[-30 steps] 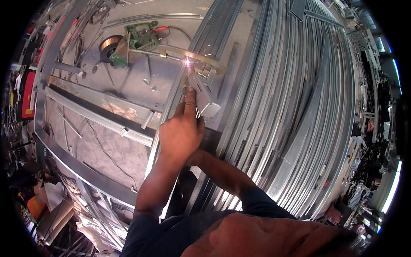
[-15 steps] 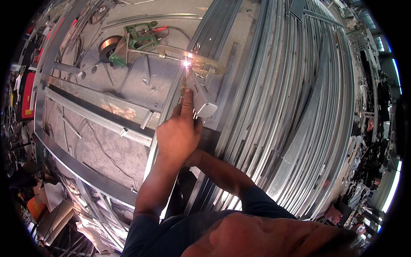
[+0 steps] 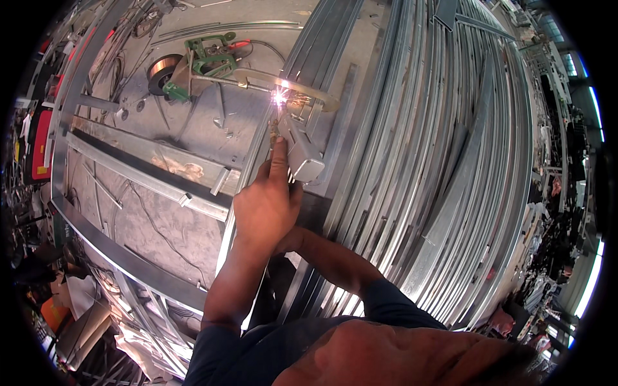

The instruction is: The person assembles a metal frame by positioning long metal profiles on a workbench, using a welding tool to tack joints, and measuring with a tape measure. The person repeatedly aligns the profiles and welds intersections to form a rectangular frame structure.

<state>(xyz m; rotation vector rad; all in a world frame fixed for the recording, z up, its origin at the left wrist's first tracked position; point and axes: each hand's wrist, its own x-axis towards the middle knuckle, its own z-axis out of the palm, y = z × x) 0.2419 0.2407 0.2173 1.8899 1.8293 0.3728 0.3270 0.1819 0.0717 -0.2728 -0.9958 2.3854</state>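
Observation:
Bright welding sparks [image 3: 279, 98] flare at the tip of a handheld welding gun with a grey boxy body [image 3: 302, 157] and a thin brass-coloured front piece [image 3: 275, 130]. My left hand [image 3: 264, 206] is closed at the gun, its index finger stretched along the brass piece and its other fingers curled under. Below it, my right hand [image 3: 290, 239] comes in from the right; its fingers are hidden behind the left hand. The sparks meet the end of a long steel profile [image 3: 322, 45], beside a curved yellowish metal strip [image 3: 302, 89].
Many long steel profiles [image 3: 444, 161] lie side by side on the right. Left of the gun are a green metal frame [image 3: 212, 58], a wire spool [image 3: 165, 69] and a black cable [image 3: 158, 222]. A steel beam [image 3: 148, 161] crosses on the left.
The gun, its sparks and my left hand have shifted very slightly to the left. My hold on the gun looks the same.

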